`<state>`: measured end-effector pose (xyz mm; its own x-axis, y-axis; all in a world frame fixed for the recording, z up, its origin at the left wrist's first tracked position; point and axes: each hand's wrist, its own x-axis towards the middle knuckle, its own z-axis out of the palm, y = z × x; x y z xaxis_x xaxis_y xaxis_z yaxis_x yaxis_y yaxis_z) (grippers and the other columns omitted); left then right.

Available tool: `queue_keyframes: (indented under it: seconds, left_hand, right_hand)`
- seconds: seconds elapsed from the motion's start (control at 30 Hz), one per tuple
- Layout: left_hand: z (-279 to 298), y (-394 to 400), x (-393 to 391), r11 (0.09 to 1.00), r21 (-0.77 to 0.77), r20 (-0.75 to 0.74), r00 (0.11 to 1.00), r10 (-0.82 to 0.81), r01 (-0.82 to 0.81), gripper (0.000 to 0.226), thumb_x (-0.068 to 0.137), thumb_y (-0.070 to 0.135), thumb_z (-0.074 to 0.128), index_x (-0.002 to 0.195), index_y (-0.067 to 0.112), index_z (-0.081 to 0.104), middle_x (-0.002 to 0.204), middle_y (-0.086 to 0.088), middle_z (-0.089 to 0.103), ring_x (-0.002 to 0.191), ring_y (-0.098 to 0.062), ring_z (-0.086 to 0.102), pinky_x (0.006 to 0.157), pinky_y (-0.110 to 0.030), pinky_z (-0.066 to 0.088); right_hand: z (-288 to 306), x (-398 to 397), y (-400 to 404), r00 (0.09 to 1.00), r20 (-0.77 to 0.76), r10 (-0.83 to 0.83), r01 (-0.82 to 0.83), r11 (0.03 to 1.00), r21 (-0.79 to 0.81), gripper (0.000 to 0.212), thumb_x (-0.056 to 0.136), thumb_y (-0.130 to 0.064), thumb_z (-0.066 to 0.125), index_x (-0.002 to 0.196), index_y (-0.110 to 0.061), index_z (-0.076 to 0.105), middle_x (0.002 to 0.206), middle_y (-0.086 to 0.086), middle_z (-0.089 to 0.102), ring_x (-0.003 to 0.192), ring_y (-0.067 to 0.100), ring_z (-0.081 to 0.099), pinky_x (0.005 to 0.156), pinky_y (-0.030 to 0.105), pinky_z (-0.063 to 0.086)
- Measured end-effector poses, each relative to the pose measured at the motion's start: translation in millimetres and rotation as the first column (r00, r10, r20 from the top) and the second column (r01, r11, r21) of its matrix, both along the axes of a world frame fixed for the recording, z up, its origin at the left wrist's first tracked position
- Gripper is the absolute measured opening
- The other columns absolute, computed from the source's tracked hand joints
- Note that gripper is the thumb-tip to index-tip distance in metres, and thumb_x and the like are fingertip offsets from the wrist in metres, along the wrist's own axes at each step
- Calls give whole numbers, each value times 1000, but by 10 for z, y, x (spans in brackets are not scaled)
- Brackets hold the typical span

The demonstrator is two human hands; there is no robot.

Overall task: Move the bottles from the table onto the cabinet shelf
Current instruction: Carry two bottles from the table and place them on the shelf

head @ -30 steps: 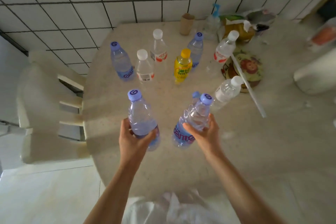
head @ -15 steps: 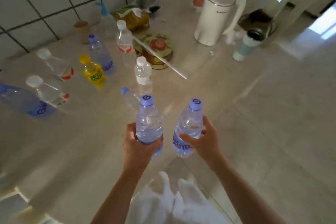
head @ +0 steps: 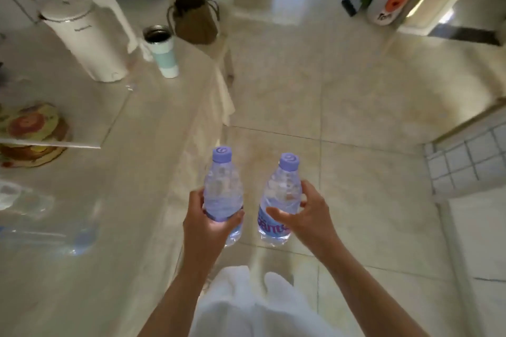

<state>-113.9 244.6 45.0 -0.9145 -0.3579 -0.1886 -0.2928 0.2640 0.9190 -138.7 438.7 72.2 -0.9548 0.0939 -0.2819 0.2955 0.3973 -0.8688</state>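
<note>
I carry two clear water bottles with purple caps, both upright, in front of my body. My left hand [head: 204, 223] grips the lower half of the left bottle [head: 222, 186]. My right hand [head: 306, 216] wraps the right bottle [head: 283, 191], whose blue label shows near its base. Both bottles hang past the table's edge, over the tiled floor. The beige table [head: 142, 172] stretches along my left. A blurred bottle [head: 41, 230] lies at the table's near left. No cabinet shelf is identifiable in view.
On the table stand a white kettle [head: 85, 35], a pale blue cup [head: 164, 55] and a patterned round plate [head: 30, 134] with a white strip across it. A brown bag [head: 195, 19] sits beyond the table's end. Open tiled floor [head: 342, 96] lies ahead; a doorway is at top.
I lifted both bottles off the table and turned right. The other bottles slid out of view to the left, and the floor and doorway came into view.
</note>
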Motion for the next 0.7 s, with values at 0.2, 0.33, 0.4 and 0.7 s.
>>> queue_keyframes:
  seconds: [0.2, 0.33, 0.4, 0.7]
  left_hand:
    - [-77, 1470, -253, 975, 8, 40, 974, -224, 224, 71, 49, 29, 94, 107, 27, 53, 94, 12, 68, 84, -9, 68, 72, -30, 53]
    - [-118, 2293, -359, 926, 29, 55, 924, -377, 376, 67, 52, 22, 93, 105, 30, 53, 93, 12, 69, 83, -9, 69, 75, -34, 56]
    - [-119, 2583, -407, 888, 22, 56, 886, -460, 460, 68, 52, 21, 93, 106, 29, 53, 94, 11, 69, 81, -5, 68, 73, -30, 56]
    - [-120, 3765, -937, 650, -24, 93, 649, -755, 760, 69, 52, 19, 94, 106, 27, 53, 91, 15, 67, 81, 1, 65, 70, -24, 52]
  right_hand:
    - [-22, 241, 1372, 979, -24, -201, 202, 977, 64, 77, 45, -58, 71, 111, -19, 61, 102, 1, 69, 92, 17, 67, 81, 36, 56]
    - [-22, 424, 2115, 933, -32, -358, 359, 930, 73, 74, 48, -57, 70, 109, -16, 61, 100, 3, 69, 91, 19, 67, 78, 38, 56]
    - [-31, 501, 2396, 900, -18, -435, 436, 898, 58, 75, 47, -57, 70, 110, -18, 60, 102, 3, 68, 92, 17, 66, 79, 36, 56]
    - [-120, 646, 3259, 652, 52, -757, 757, 653, 15, 58, 63, -26, 88, 114, -20, 59, 104, -2, 70, 93, 12, 67, 75, 24, 55]
